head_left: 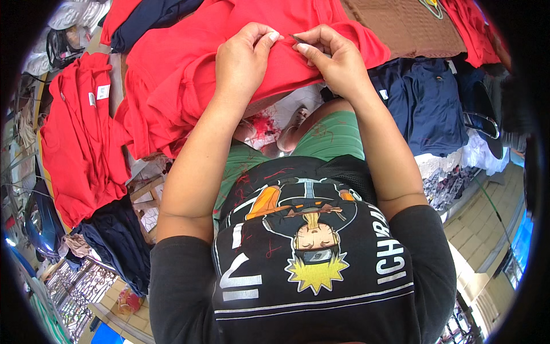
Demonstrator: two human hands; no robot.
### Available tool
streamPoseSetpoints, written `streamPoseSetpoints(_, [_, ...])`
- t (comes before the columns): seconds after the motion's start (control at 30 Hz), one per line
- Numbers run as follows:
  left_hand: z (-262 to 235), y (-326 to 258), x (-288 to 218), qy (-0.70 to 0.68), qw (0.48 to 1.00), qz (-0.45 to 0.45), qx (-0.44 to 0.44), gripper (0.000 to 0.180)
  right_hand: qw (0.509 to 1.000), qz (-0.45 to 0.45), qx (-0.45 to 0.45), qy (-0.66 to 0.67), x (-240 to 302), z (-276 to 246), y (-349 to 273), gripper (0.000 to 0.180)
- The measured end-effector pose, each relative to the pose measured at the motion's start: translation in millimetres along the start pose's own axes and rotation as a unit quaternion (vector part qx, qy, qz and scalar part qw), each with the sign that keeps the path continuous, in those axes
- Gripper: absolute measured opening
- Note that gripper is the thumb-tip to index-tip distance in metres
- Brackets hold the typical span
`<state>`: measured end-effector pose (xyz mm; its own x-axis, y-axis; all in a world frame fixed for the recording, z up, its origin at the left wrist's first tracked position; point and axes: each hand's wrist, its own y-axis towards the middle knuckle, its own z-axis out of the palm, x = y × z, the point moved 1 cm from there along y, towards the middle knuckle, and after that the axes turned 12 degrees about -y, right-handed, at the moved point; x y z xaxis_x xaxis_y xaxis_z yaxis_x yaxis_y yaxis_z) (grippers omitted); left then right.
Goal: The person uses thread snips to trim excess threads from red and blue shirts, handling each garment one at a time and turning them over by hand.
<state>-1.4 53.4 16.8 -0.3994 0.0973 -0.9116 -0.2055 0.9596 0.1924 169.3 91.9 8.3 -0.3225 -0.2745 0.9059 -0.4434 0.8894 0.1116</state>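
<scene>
A bright red garment point(172, 71) lies bunched across the surface before me and hangs over its near edge. My left hand point(243, 60) is closed in a pinch, thumb against forefinger, on a bit of the red cloth. Just to its right, my right hand point(339, 62) grips a small, thin dark tool point(299, 40) between thumb and fingers. Its tip points left at the cloth; most of it is hidden, so its exact kind does not show. A narrow stretch of red fabric separates the two hands.
Red garments with white tags point(80, 140) hang at the left, above dark navy cloth point(117, 243). Brown textured cloth point(404, 26) covers the far right, with a navy garment point(421, 109) nearer. Red thread scraps point(262, 127) litter the floor by my feet.
</scene>
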Motion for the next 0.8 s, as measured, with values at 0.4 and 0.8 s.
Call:
streamPoseSetpoints(0.4, [2.6, 2.1, 3.0, -0.095, 0.995, -0.029, 0.01, 0.02, 0.991, -0.078, -0.021, -0.104, 7.8, 3.9, -2.5, 0.017])
streamPoseSetpoints(0.8, [-54.4, -10.3, -65.0, -0.226, 0.928, 0.202, 0.216, 0.037, 0.968, -0.115, -0.068, -0.213, 22.5, -4.8, 0.2, 0.017])
